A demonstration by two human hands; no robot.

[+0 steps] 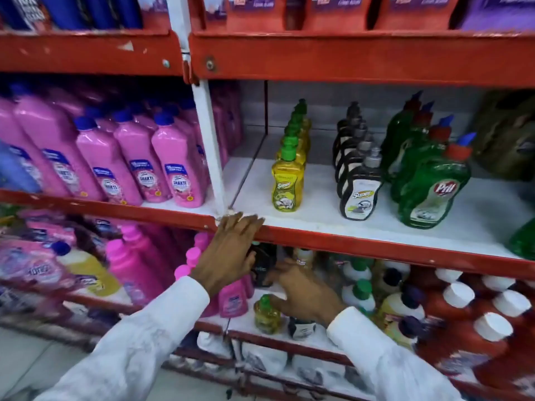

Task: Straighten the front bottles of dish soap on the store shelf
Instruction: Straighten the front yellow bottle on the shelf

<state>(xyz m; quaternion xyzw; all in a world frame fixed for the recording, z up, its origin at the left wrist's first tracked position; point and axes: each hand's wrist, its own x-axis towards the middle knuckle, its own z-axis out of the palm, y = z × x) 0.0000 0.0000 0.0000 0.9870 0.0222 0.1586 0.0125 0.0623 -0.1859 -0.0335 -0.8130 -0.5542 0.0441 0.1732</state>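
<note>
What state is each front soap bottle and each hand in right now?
front yellow bottle: upright, facing out.
front black bottle: upright, leaning slightly.
front green bottle: tilted left.
left hand: open, fingers over the shelf edge.
right hand: reaching into lower shelf, grip unclear.

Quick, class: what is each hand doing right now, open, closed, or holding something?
Left hand: open, fingers spread over the red shelf edge, holding nothing.
Right hand: reaching among lower-shelf bottles; grip cannot be told.
</note>
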